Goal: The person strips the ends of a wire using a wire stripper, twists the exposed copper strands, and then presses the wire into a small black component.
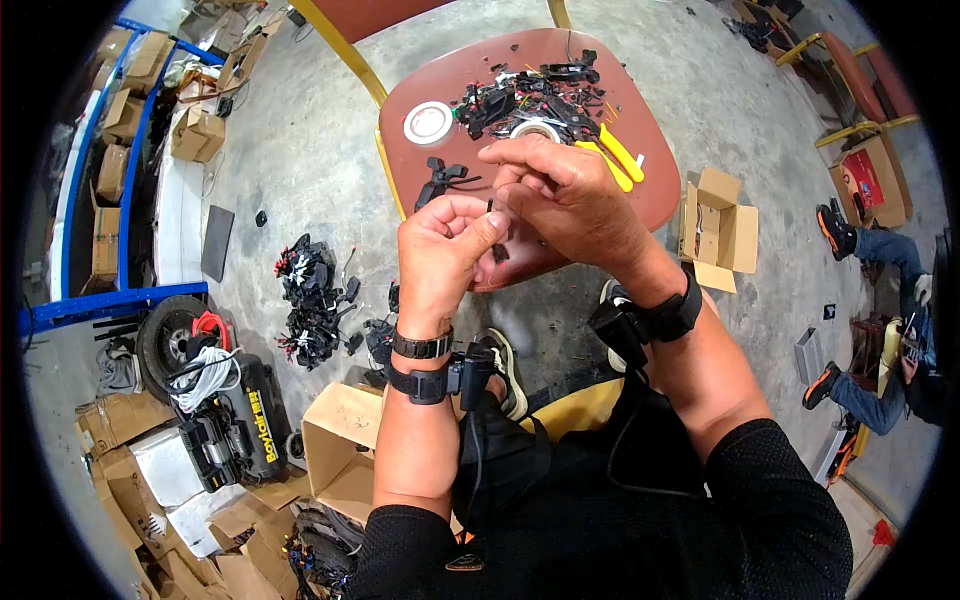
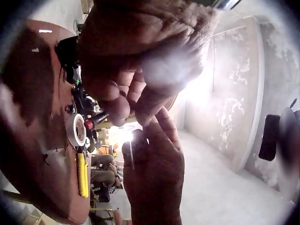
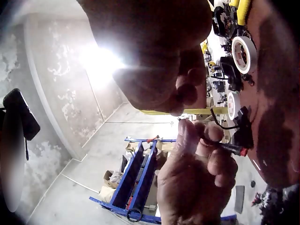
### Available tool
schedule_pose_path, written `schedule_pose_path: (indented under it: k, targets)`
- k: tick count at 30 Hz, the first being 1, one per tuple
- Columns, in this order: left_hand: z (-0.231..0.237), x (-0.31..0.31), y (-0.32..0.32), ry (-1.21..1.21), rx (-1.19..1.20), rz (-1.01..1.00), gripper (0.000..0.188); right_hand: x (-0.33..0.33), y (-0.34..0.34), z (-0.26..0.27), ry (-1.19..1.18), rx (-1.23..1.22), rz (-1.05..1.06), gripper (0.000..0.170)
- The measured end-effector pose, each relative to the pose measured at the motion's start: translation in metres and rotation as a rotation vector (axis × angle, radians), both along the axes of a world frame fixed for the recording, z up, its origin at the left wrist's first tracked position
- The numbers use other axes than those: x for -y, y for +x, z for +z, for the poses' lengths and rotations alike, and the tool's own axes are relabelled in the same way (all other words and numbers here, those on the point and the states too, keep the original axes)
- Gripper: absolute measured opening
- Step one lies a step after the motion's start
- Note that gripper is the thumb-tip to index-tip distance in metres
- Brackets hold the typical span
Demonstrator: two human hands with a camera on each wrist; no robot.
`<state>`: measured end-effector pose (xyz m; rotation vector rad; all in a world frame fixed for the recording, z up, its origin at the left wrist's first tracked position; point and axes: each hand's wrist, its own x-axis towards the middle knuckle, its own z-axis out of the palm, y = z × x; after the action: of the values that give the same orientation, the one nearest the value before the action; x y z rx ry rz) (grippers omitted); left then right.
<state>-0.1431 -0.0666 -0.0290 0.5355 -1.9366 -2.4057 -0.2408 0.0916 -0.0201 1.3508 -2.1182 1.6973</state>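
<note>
My left hand (image 1: pixel 440 250) pinches a thin black piece between thumb and fingers, above the near edge of the red-brown seat. In the right wrist view, that black piece (image 3: pixel 228 148) has a red end and lies across the left hand's (image 3: pixel 197 178) curled fingers. Close by on the right is my right hand (image 1: pixel 575 205), its fingers bent and its fingertips near the left thumb. The left wrist view shows the right hand (image 2: pixel 154 173) just below the left hand (image 2: pixel 140 51). Whether the right fingertips hold anything is hidden.
The seat (image 1: pixel 640 100) bears a heap of black parts (image 1: pixel 490 105), white tape rolls (image 1: pixel 411 124) and yellow-handled pliers (image 1: pixel 622 152). More black parts (image 1: pixel 315 310) lie on the floor at left. Open cartons (image 1: pixel 735 240) stand on both sides; another person's legs (image 1: pixel 875 250) show at right.
</note>
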Motion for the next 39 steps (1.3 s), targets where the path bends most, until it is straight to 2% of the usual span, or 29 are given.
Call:
schedule_pose_path:
  k: [3, 6, 9, 12, 18, 21, 25, 27, 31, 34, 37, 38, 39]
  targets:
    - [-0.006, -0.001, -0.001, -0.018, -0.059, -0.007, 0.013, -0.001, 0.001, 0.001, -0.013, 0.077, 0.036, 0.032]
    - [-0.015, 0.001, -0.001, -0.195, -0.161, 0.013, 0.014, -0.003, 0.0, -0.001, -0.03, 0.148, 0.06, 0.031]
    - [-0.021, 0.006, -0.01, -0.724, -0.535, 0.033, 0.015, -0.004, 0.0, -0.002, 0.0, 0.201, 0.106, 0.031]
    - [-0.01, -0.002, -0.001, -0.41, -0.218, 0.032, 0.016, -0.005, 0.0, -0.001, -0.004, 0.204, 0.14, 0.031]
    - [-0.006, -0.002, -0.003, -0.097, -0.165, 0.111, 0.018, -0.005, 0.002, 0.004, -0.009, 0.217, 0.174, 0.031]
    - [0.003, -0.005, -0.003, -0.107, -0.18, 0.212, 0.015, -0.004, 0.003, 0.006, 0.017, 0.107, 0.158, 0.031]
    - [-0.01, 0.001, -0.004, 0.009, -0.311, 0.267, 0.029, -0.003, 0.006, 0.001, 0.037, 0.213, 0.155, 0.029]
    - [-0.007, 0.0, -0.004, 0.009, -0.315, 0.302, 0.035, -0.005, 0.006, 0.007, 0.093, 0.228, 0.139, 0.024]
    - [-0.001, -0.003, -0.005, -0.015, -0.359, 0.313, 0.038, -0.001, 0.004, -0.003, 0.059, 0.152, 0.076, 0.027]
    - [-0.002, -0.002, -0.002, -0.055, -0.35, 0.294, 0.035, -0.001, 0.001, -0.004, 0.077, 0.08, -0.021, 0.022]
    - [-0.002, -0.003, 0.002, -0.203, -0.302, 0.272, 0.028, -0.002, -0.006, -0.015, 0.06, 0.016, -0.121, 0.018]
    - [-0.005, -0.001, 0.004, -0.234, -0.291, 0.239, 0.02, -0.002, -0.01, -0.017, 0.045, 0.008, -0.138, 0.017]
    - [-0.005, -0.002, 0.005, -0.271, -0.295, 0.218, 0.019, -0.002, -0.011, -0.016, 0.029, 0.0, -0.153, 0.017]
